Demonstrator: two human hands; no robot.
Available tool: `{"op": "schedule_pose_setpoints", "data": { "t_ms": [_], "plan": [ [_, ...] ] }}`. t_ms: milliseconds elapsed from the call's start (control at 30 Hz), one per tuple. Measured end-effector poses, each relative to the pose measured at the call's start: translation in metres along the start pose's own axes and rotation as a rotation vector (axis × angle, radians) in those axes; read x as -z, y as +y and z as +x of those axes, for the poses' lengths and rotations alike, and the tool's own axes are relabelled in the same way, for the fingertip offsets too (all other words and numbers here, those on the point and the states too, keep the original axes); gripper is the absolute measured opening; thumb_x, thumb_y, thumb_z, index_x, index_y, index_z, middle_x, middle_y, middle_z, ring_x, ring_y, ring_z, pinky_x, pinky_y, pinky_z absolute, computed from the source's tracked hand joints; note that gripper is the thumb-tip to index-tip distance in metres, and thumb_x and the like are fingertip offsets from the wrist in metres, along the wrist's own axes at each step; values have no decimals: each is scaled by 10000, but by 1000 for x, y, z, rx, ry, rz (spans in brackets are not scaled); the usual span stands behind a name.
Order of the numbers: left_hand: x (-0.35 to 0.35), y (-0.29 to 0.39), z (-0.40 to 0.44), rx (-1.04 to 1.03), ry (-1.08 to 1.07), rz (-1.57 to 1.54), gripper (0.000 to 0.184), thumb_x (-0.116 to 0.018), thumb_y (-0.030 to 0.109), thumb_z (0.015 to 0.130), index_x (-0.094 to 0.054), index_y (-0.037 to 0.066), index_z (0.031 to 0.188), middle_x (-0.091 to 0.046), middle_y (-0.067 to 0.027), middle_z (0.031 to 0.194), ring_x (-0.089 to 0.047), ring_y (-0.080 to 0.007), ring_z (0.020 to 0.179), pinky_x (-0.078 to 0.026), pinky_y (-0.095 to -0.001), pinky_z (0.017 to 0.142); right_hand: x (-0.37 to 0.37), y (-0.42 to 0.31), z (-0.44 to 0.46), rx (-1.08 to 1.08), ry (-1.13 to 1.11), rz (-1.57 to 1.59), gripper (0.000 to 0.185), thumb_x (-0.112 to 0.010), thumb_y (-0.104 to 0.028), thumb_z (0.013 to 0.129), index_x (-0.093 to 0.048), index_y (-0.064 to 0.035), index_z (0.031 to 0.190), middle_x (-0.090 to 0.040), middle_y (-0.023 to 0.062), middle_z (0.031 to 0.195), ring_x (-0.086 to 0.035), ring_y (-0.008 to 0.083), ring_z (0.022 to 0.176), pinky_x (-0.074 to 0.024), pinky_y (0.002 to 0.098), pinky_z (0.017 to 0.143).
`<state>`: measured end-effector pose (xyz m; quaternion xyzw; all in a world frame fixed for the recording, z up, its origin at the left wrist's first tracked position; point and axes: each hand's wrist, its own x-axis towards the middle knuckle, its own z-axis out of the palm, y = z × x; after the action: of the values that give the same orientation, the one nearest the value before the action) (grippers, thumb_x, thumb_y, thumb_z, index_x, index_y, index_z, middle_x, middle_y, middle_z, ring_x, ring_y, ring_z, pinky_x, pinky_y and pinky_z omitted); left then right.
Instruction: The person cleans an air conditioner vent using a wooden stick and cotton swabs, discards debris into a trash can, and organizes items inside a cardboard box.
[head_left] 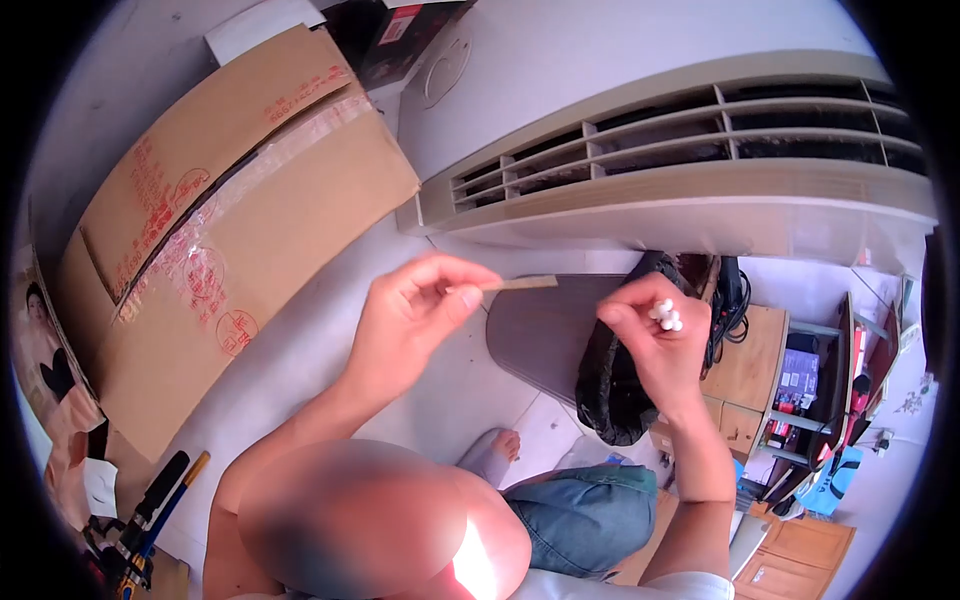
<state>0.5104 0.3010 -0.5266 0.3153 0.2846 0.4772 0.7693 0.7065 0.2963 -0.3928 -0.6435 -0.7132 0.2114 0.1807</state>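
Note:
My left hand (425,315) is raised near the middle of the view, its thumb and fingers pinching a thin, flat, tan strip (530,283) that points to the right. To the right of it, my right hand (660,335) is closed around several small white pieces (665,315) with rounded ends, which show between the curled fingers. The two hands are apart, and the free end of the strip lies between them. Behind and below my right hand hangs a black plastic bag (610,395).
A large taped cardboard box (270,230) fills the left. An air conditioner (690,160) with a slatted vent spans the upper right. A dark grey panel (535,325) is behind the hands. Shelves (800,420) with small items stand right. A person's head is low in front.

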Motion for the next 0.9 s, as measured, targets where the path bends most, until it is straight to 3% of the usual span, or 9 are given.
{"op": "schedule_pose_setpoints", "data": {
  "t_ms": [100, 200, 400, 500, 600, 700, 900],
  "plan": [
    [1, -18, 19, -396, 300, 224, 89, -594, 11, 860, -649, -3, 929, -561, -29, 859, -512, -73, 727, -427, -203, 658, 6, 22, -10, -95, -12, 5, 240, -692, -179, 827, -591, -13, 687, -597, 32, 572, -531, 74, 500, -393, 206, 473],
    [4, -13, 33, -557, 404, 507, 98, -605, -24, 832, -654, -7, 915, -544, -29, 830, -494, -79, 714, -406, -210, 638, 5, 29, -14, -88, 15, -35, 291, -675, -222, 846, -575, -10, 671, -591, 27, 560, -522, 71, 498, -390, 214, 476],
    [7, -6, 52, -629, 333, 815, 117, -619, -28, 796, -661, 28, 891, -549, -78, 807, -546, -166, 688, -447, -278, 603, 12, 39, -23, -106, 46, -80, 300, -657, -238, 858, -578, -17, 671, -583, 11, 556, -488, 60, 480, -370, 215, 467],
    [4, 0, 56, -741, 393, 1131, 62, -625, 3, 791, -649, 28, 841, -548, -97, 800, -558, -237, 677, -448, -333, 585, 13, 42, -26, -96, 59, -76, 301, -654, -237, 860, -576, -20, 668, -580, 6, 556, -468, 52, 471, -351, 207, 460],
    [-1, 6, 58, -670, 383, 1252, 19, -621, 31, 793, -633, 20, 803, -537, -106, 764, -545, -280, 643, -432, -368, 569, 15, 43, -27, -108, 61, -60, 302, -649, -234, 863, -572, -20, 664, -581, 2, 560, -466, 46, 470, -344, 202, 459],
    [-6, 16, 61, -592, 374, 1130, 35, -614, 21, 766, -590, 5, 746, -518, -118, 719, -567, -299, 684, -461, -401, 577, 14, 45, -28, -73, 82, -35, 302, -649, -226, 864, -569, -18, 660, -583, -1, 568, -453, 39, 472, -336, 200, 458],
    [-6, 15, 67, -737, 379, 1021, 25, -626, 29, 769, -607, 19, 757, -532, -113, 724, -561, -297, 652, -451, -397, 555, 16, 46, -31, -75, 81, -27, 297, -649, -223, 864, -571, -17, 664, -587, -1, 580, -434, 36, 480, -331, 199, 460]
  ]
}}
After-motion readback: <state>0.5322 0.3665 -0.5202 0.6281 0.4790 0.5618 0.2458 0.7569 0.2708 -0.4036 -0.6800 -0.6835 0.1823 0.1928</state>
